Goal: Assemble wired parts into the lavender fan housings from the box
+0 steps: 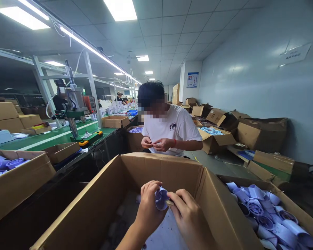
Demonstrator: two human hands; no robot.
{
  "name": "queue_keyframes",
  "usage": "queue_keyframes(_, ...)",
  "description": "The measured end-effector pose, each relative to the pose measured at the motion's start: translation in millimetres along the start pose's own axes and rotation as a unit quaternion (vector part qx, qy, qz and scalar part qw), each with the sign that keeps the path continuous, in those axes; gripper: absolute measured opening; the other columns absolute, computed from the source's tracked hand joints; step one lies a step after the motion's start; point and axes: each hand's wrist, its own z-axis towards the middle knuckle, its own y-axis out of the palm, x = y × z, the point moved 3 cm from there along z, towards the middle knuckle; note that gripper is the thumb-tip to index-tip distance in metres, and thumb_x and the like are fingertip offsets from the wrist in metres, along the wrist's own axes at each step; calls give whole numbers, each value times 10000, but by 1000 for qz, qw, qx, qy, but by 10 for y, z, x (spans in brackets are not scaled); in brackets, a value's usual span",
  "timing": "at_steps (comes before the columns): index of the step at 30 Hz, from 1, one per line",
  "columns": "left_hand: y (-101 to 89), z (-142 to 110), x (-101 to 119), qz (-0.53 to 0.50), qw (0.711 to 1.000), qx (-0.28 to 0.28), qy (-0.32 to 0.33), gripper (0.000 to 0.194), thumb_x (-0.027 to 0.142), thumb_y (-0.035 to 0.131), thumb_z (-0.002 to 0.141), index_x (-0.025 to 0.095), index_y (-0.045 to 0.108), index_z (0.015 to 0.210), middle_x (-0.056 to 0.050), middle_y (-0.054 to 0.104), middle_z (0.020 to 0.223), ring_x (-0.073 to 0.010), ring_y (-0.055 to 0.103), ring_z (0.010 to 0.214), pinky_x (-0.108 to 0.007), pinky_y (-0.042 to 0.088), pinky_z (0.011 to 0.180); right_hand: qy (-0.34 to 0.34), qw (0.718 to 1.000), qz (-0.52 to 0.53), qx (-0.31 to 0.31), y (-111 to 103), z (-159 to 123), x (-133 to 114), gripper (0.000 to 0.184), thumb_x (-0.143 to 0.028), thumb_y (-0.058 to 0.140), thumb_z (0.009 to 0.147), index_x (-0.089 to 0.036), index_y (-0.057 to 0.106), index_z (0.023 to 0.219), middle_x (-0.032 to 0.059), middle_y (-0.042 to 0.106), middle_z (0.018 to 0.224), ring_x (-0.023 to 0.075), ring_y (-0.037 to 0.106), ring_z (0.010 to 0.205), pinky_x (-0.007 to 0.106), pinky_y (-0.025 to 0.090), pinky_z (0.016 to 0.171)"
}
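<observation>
My left hand (149, 205) is wrapped round a pale purple plastic cup-shaped housing (161, 198), its round opening turned toward me. At the right rim of that housing, my right hand (185, 212) pinches a small yellowish piece (169, 202), whose kind I cannot make out. Both hands are above a large open cardboard box (80, 201). Deep inside the box lie pale surfaces and several dim parts, partly hidden by my arms.
A cardboard box (311, 219) full of similar housings stands at right, another box (21, 184) at left. Across from me a person (172, 128) holds something small. A green workbench (67, 133) carries a press machine (75, 100). More cartons (261, 133) line the wall.
</observation>
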Motion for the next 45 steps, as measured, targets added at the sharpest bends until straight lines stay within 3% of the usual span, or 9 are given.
queue_keyframes(7,36,7,94,-18,1000,-18,11,402,86,544,710,223,424,1068,-89,597,1034,-229,586,956,-397,503,794,13,999,47,9,31,-27,-11,290,-102,344,906,-212,592,1011,35,690,811,168,695,696,253,563,597)
queue_keyframes(12,28,28,109,-65,998,-24,-10,398,104,557,722,228,401,1067,-99,550,1044,-232,563,956,-392,517,773,37,996,71,25,25,-51,20,229,-171,372,926,-217,556,1055,49,727,894,173,718,780,244,577,646)
queue_keyframes(24,44,34,145,-78,997,1,-17,388,87,535,734,224,426,1081,-94,542,1040,-228,546,955,-396,507,785,30,996,85,21,6,-46,-10,215,-304,378,968,-217,557,1049,35,739,883,148,721,765,209,572,661)
queue_keyframes(33,41,33,147,-69,997,6,-26,408,61,517,718,227,426,1079,-92,549,1031,-230,557,949,-403,513,790,5,993,114,1,30,-55,-44,220,-257,418,948,-222,628,1002,42,714,839,150,703,726,219,569,651)
queue_keyframes(39,25,32,130,-60,998,8,-24,425,77,538,708,236,405,1079,-93,533,1035,-236,546,936,-414,511,778,24,993,114,-24,38,-71,-51,242,-214,437,910,-198,625,1061,76,741,905,182,721,776,241,587,658)
queue_keyframes(45,50,27,160,-72,997,20,-10,417,96,565,696,237,427,1064,-82,553,1015,-236,559,913,-400,507,762,59,994,88,-6,53,-89,-40,219,-254,456,901,-186,613,1038,59,747,855,180,719,700,243,574,614)
